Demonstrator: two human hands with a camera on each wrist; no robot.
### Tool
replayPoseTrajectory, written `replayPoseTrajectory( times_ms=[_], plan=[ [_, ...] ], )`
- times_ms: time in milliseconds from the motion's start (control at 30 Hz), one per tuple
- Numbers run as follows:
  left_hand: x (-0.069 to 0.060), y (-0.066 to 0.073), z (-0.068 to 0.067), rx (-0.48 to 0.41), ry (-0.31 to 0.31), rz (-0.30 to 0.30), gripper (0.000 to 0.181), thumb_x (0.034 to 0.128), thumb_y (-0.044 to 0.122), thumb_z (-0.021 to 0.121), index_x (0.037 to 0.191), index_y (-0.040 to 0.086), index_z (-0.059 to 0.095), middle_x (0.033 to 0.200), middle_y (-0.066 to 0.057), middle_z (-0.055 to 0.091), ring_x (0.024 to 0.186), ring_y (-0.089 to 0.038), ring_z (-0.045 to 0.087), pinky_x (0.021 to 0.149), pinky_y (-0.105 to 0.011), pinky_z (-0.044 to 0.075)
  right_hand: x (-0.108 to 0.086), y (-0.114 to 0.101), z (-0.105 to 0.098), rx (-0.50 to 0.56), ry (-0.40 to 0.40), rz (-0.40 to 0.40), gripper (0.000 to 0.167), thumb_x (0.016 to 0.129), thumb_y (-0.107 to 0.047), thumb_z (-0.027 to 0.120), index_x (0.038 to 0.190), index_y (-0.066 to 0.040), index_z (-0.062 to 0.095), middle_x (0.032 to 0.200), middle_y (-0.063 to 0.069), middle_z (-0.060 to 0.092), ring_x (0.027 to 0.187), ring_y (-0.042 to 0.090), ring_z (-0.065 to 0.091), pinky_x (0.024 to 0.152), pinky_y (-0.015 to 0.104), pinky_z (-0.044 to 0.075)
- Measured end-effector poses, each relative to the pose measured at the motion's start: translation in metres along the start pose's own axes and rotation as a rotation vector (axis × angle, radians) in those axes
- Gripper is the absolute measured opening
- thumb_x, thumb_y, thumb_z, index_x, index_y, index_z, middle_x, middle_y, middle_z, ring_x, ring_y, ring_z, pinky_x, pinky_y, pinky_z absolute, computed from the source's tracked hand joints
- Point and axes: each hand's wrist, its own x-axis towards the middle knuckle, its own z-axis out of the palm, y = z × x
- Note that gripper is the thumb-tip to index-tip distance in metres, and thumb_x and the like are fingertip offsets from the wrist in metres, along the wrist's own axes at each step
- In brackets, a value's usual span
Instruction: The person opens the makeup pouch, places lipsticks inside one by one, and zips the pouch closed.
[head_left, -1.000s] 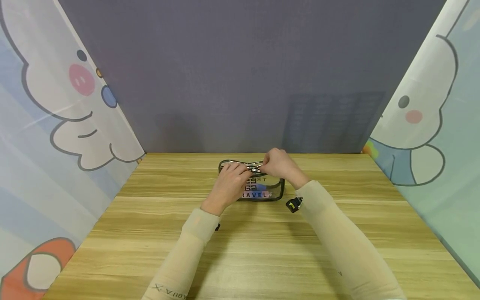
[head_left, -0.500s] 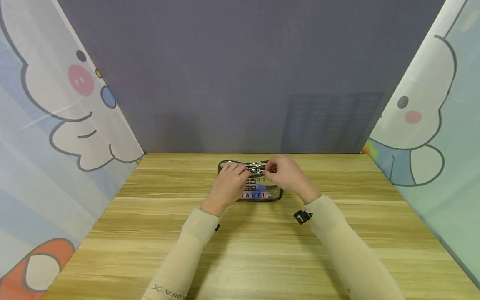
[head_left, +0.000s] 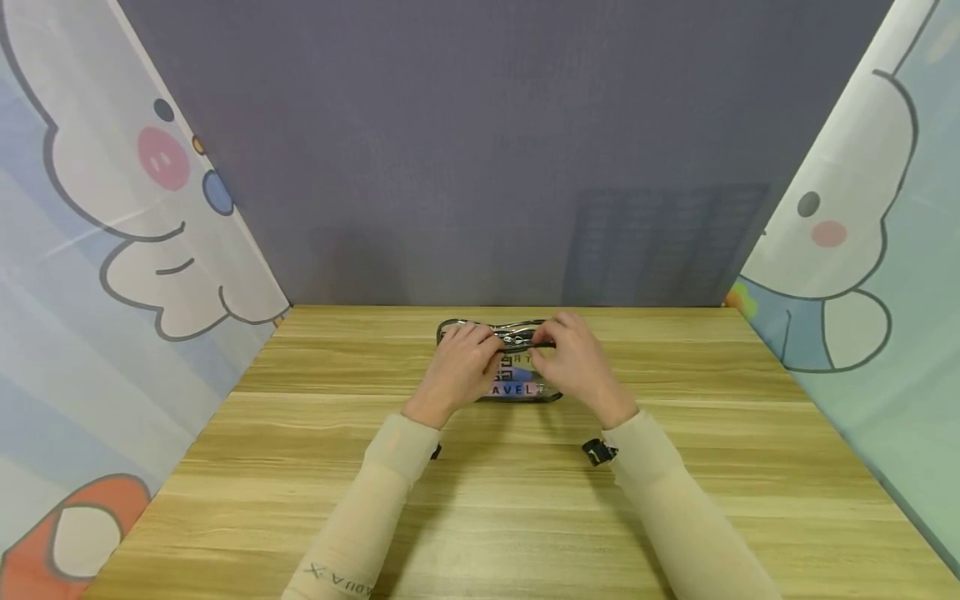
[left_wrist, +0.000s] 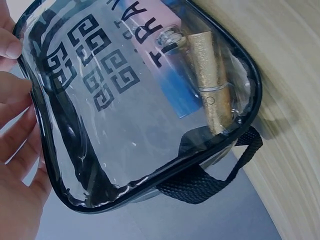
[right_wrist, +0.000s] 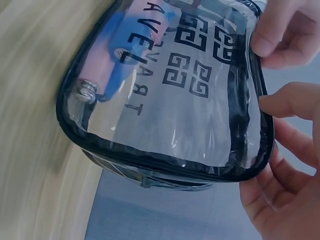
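Observation:
A clear toiletry bag point(head_left: 521, 375) with black trim and dark lettering stands upright on the wooden table. My left hand point(head_left: 461, 362) grips its top edge on the left, thumb in front. On the right, my right hand point(head_left: 576, 364) pinches the same edge between thumb and fingers. Small metal zipper pulls point(head_left: 513, 340) lie between the hands. Pink-and-blue tubes point(right_wrist: 142, 30) and a glittery gold tube point(left_wrist: 210, 75) lie low inside the bag. In the right wrist view, the right thumb presses the near side while the other fingers pass behind the rim.
A black strap handle point(left_wrist: 200, 185) sticks out from one end of the bag. The wooden table point(head_left: 510, 508) ends at a dark grey panel point(head_left: 480, 167) behind the bag. Cartoon-printed cloths point(head_left: 75, 333) flank both sides.
My right hand has come down and toward me from near the zipper pulls, and its fingers now spread over the bag's right top edge. The left hand has barely moved.

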Motion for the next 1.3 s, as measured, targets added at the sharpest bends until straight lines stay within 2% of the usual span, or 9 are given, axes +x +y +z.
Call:
replayPoseTrajectory(
  times_ms=[267,500,633,1067,1300],
  plan=[
    [0.01,0.0,0.0,-0.056,0.013,-0.007,0.007,0.0959,0.009,0.067,0.092,0.01,0.073,0.091,-0.003,0.066,0.087,-0.023,0.062,0.076,-0.039,0.05,-0.005,0.002,0.006,-0.015,0.1,-0.04,0.011,0.083,-0.007,0.078,0.091,-0.003,0.071,0.093,0.009,0.06,0.088,0.028,0.053,0.078,0.043,0.048],
    [0.02,0.0,-0.001,-0.073,-0.013,0.002,0.007,0.0964,0.008,0.066,0.094,0.009,0.073,0.092,-0.004,0.066,0.083,-0.021,0.061,0.074,-0.036,0.051,-0.007,0.003,0.008,0.0,0.13,-0.057,0.01,0.083,-0.003,0.078,0.09,-0.004,0.071,0.092,0.009,0.06,0.087,0.029,0.053,0.077,0.043,0.046],
    [0.026,0.001,-0.002,-0.09,-0.061,-0.012,0.008,0.0978,0.008,0.064,0.096,0.008,0.072,0.092,-0.005,0.065,0.085,-0.021,0.06,0.076,-0.034,0.052,-0.008,0.004,0.009,0.008,0.139,-0.066,0.011,0.083,-0.002,0.079,0.09,-0.004,0.071,0.094,0.01,0.06,0.088,0.03,0.053,0.078,0.044,0.047],
    [0.048,0.007,-0.007,-0.147,-0.29,-0.071,0.01,0.0998,0.008,0.064,0.106,0.007,0.073,0.1,-0.007,0.066,0.091,-0.023,0.061,0.085,-0.034,0.052,-0.008,0.004,0.009,-0.015,0.12,-0.074,0.012,0.083,-0.002,0.081,0.09,-0.004,0.071,0.094,0.01,0.06,0.088,0.03,0.054,0.079,0.045,0.048],
    [0.053,0.007,-0.006,-0.126,-0.326,-0.073,0.011,0.1005,0.007,0.063,0.105,0.007,0.073,0.098,-0.007,0.066,0.088,-0.023,0.059,0.083,-0.033,0.052,-0.008,0.004,0.01,-0.006,0.106,-0.072,0.011,0.084,-0.002,0.079,0.091,-0.004,0.071,0.095,0.009,0.06,0.089,0.029,0.054,0.079,0.043,0.049]
  ],
)
